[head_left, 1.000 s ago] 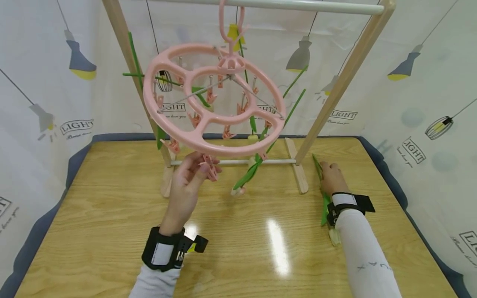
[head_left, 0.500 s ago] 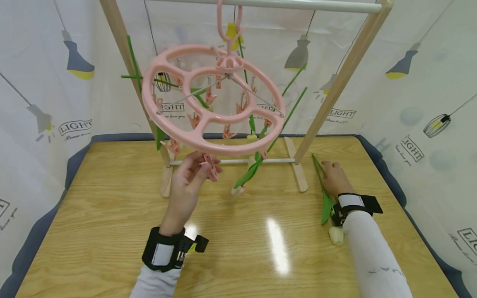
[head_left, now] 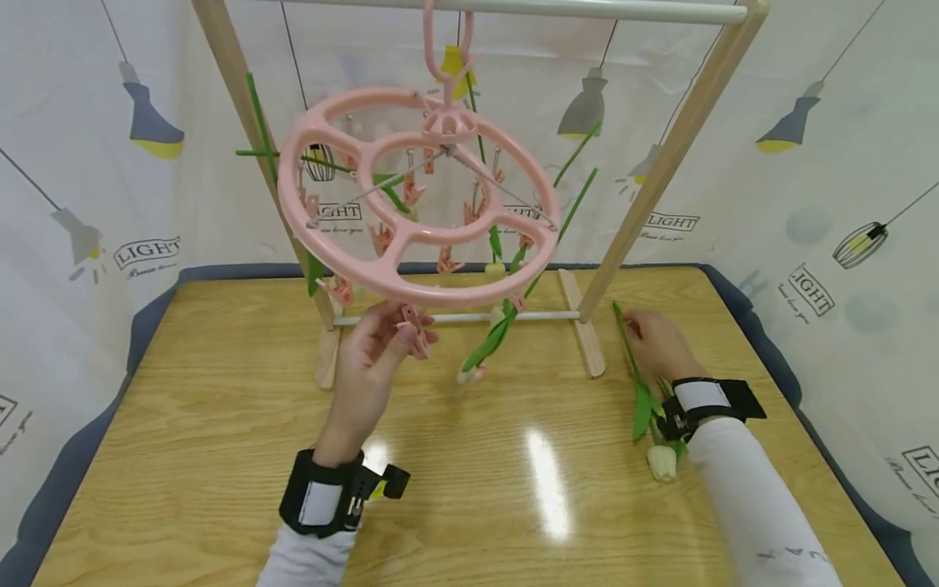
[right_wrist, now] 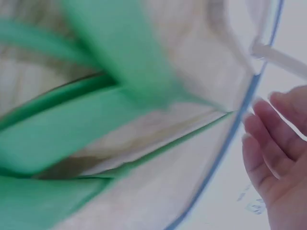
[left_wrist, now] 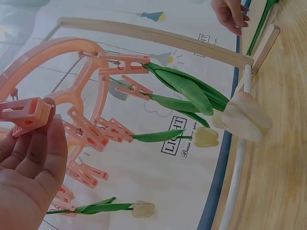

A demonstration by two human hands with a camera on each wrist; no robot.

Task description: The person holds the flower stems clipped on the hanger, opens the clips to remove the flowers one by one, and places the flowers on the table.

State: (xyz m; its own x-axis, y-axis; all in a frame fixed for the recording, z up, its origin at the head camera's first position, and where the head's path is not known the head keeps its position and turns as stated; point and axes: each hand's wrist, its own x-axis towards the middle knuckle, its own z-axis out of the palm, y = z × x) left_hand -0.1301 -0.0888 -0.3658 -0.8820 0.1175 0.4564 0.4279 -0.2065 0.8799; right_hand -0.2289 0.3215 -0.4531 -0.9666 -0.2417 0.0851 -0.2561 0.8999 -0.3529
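My left hand (head_left: 367, 355) pinches a pink clothespin (head_left: 415, 333) at the front rim of the round pink clip hanger (head_left: 392, 281). In the left wrist view the clothespin (left_wrist: 29, 114) sits between thumb and fingers. White tulips with green leaves hang head-down from other clips, one tulip (left_wrist: 247, 117) close to the base bar. At the right, my right hand (head_left: 660, 346) hovers beside tulips lying on the table, one with a white bloom (head_left: 662, 463). In the right wrist view its fingers (right_wrist: 268, 143) are loosely bent and hold nothing, apart from the green stems (right_wrist: 177, 139).
The hanger hooks over the white top bar (head_left: 587, 10) of a wooden stand. The stand's right leg (head_left: 671, 163) rises between the hanger and my right hand, and its foot (head_left: 583, 334) lies on the wooden table (head_left: 469, 456). Lamp-printed cloth (head_left: 822, 228) surrounds the table.
My right hand and forearm have shifted slightly right, uncovering more of the tulips and the white bloom. My left hand stays on the clothespin.
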